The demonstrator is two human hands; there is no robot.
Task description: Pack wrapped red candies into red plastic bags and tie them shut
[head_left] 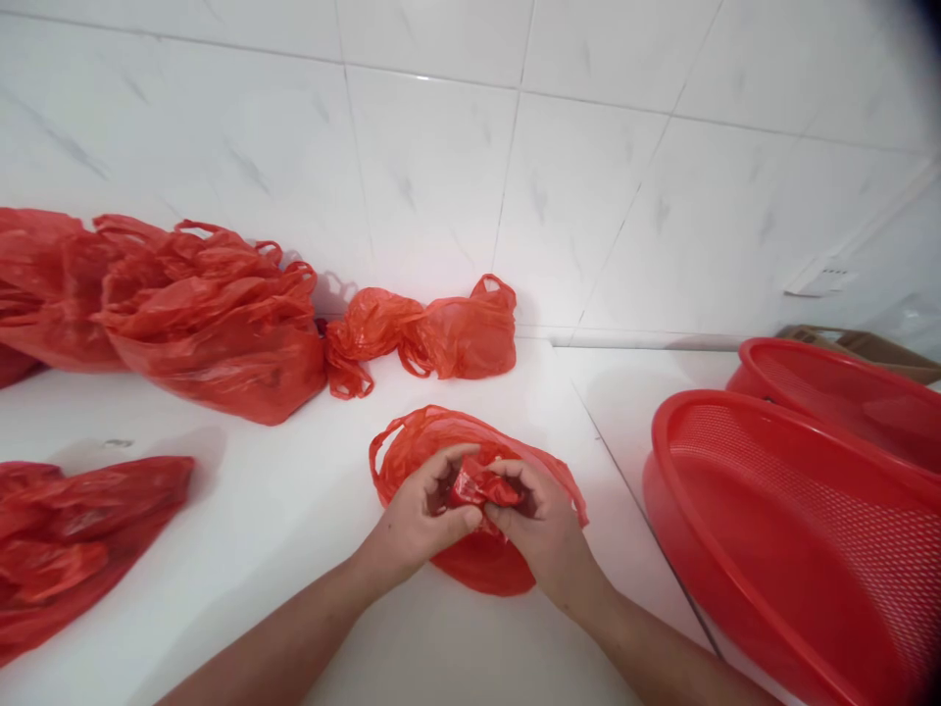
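Note:
My left hand [427,505] and my right hand [540,515] meet over a red plastic bag [485,574] lying on the white table. Between them is a small red crinkled wrapper [474,480] with pale markings; whether anything is inside it cannot be seen. The left fingers curl around its left side with the thumb along the front. On the other side, the right thumb and fingers pinch its twisted end. One looped handle of the bag spreads out to the left of my hands.
Full red bags [213,324] line the wall at the back left, with smaller red bags [470,333] beside them. Another red bag [66,549] lies at the left edge. Red mesh baskets [735,549] stand on the right, near a cardboard box [860,345]. White tiles [441,167] cover the wall.

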